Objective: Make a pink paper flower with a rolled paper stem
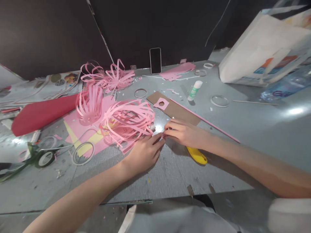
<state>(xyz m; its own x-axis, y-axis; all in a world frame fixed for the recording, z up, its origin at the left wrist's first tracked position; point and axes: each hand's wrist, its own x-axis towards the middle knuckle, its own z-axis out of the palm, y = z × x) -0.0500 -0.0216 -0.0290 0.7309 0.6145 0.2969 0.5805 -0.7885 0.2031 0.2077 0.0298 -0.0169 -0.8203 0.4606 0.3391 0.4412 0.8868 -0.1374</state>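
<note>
My left hand (147, 152) and my right hand (182, 132) meet over the grey table, fingertips pinched together. What they hold between them is too small and hidden to name. Just beside my left hand lies a ball of looped pink paper strips (128, 118), and a short pale end pokes out on its right. Under my right wrist a yellow-handled cutter (198, 156) is partly covered. Beyond that hand is a brown cardboard strip (186, 114), with a pink paper square with a hole (165, 105) on its left end. A thin pink stick (213, 122) runs along it.
A glue stick (195, 90) stands upright behind the cardboard. At the back a phone (155, 61) leans against the dark panel. More pink strip bundles (89, 105), a red cone-like piece (46, 113) and green scissors (36, 155) lie left. A white bag (255, 48) and plastic bottle (286, 84) stand right.
</note>
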